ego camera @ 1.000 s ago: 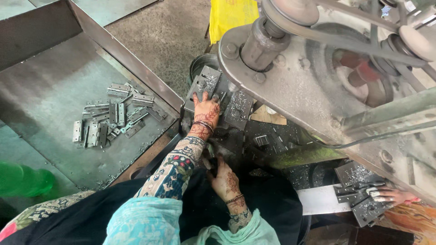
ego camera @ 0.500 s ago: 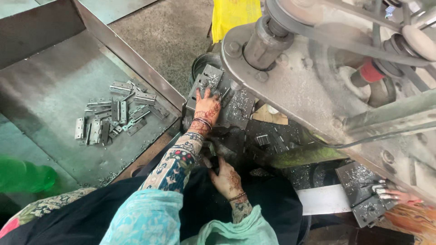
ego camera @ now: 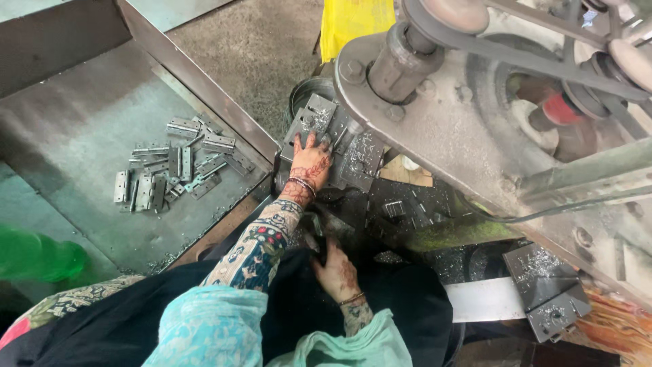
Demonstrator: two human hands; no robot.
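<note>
- While pressing flat on plates point(ego camera: 319, 122), left hand point(ego camera: 309, 166) spread open, gripping nothing.
- Right hand point(ego camera: 336, 268) below, near lap; grip cannot tell.
- Hinges point(ego camera: 180, 170) well left, in tray point(ego camera: 61, 136).
- Likely feeding step; next needs 1 fresh piece.

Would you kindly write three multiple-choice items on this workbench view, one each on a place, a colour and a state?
1. Where do the loose metal hinges lie?
A. in the grey tray
B. on the lap
C. on the belt

2. What colour is the sheet hanging at the top?
A. red
B. yellow
C. white

3. How is the left hand placed?
A. clenched in a fist
B. raised in the air
C. spread flat on the metal plates

Answers:
1. A, the pile rests on the tray floor.
2. B, it is bright yellow.
3. C, fingers splay against the plates.
</note>
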